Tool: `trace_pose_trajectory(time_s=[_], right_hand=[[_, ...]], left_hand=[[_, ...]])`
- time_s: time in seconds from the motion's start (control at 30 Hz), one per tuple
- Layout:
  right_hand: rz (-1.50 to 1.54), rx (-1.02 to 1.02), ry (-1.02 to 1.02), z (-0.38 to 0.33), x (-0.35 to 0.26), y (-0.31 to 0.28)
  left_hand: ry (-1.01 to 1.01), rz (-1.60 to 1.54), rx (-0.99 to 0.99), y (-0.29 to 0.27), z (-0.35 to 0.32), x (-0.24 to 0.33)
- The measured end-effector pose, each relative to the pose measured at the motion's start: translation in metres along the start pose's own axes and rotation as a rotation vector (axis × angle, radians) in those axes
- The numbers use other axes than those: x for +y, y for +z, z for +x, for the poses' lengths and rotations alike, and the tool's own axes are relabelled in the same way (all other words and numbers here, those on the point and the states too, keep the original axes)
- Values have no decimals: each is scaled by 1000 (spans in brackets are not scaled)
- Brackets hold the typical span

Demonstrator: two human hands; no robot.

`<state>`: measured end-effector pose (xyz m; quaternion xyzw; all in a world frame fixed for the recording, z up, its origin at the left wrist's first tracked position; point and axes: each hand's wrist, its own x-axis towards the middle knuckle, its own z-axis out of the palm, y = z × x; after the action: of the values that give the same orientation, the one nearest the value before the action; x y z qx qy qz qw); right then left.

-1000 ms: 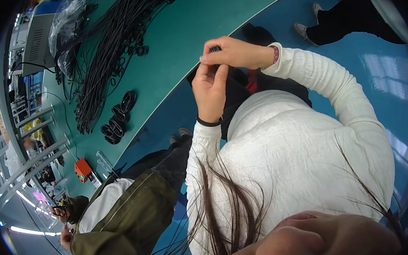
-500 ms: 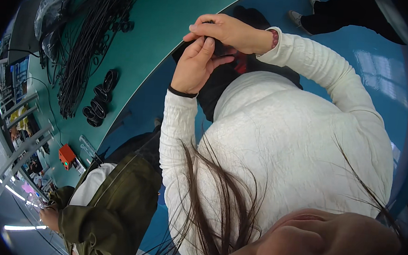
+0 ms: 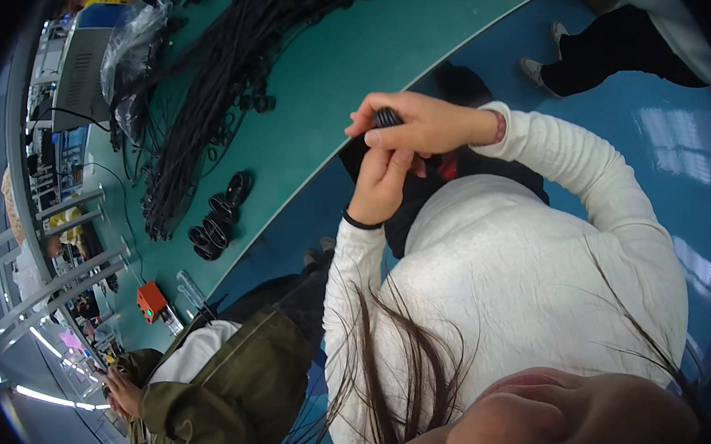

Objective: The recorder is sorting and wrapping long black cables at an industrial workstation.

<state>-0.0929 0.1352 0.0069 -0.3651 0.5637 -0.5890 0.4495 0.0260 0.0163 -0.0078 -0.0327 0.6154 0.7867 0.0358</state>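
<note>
My right hand [image 3: 421, 125] is closed round a black coiled cable [image 3: 387, 118], whose ribbed loops show between its thumb and forefinger. Just under it, my left hand [image 3: 379, 186] is closed with its thumb against the forefinger, touching the right hand. Whatever the left fingers grip is hidden behind the two hands. Both hands are held in front of my body, just off the edge of the green table [image 3: 332, 95]. Several black cable coils [image 3: 221, 216] lie on the table to the left of my hands.
Long loose black cables [image 3: 214, 111] are heaped on the table, with a clear plastic bag [image 3: 135, 46] beyond. An orange box [image 3: 150, 302] stands near a co-worker in an olive jacket [image 3: 226, 379] at my left. Another person's legs [image 3: 602, 54] are at the upper right.
The whole view has shifted, so table and hands appear farther right and lower. The ribbed loops of the coiled cable now show between my right fingers. Both hands stay together.
</note>
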Motion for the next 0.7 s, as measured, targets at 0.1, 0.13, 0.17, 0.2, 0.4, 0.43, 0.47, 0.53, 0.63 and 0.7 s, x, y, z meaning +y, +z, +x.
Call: trace_pose_trajectory(time_s=[0.1,0.13,0.17,0.2,0.4,0.43,0.47,0.53,0.63,0.7], right_hand=[[-124,65,-213,9,14,-2],[-132,70,-225,11,12,-2],[-113,63,-186,12,11,0],[-94,56,-147,13,9,1],[-7,-61,29,38,-16,-23],[-8,-10,-110,48,-15,-41],[-313,175,-145,59,-11,-60],[-625,356,-178,86,5,-93],[-1121,618,-320,127,34,-108],[-1246,635,-289,149,35,-103]], left_hand=[[31,-13,-26,1,-3,-2],[41,-4,-33,-4,-3,-4],[55,12,-42,-9,-3,-6],[70,27,-51,-16,-2,-9],[133,-20,-38,-36,-3,-22],[141,-45,-35,-40,-1,-21],[144,-47,-38,-43,3,-21],[142,-59,-16,-48,8,-20],[141,-73,24,-57,10,-18],[137,-81,45,-59,10,-18]])
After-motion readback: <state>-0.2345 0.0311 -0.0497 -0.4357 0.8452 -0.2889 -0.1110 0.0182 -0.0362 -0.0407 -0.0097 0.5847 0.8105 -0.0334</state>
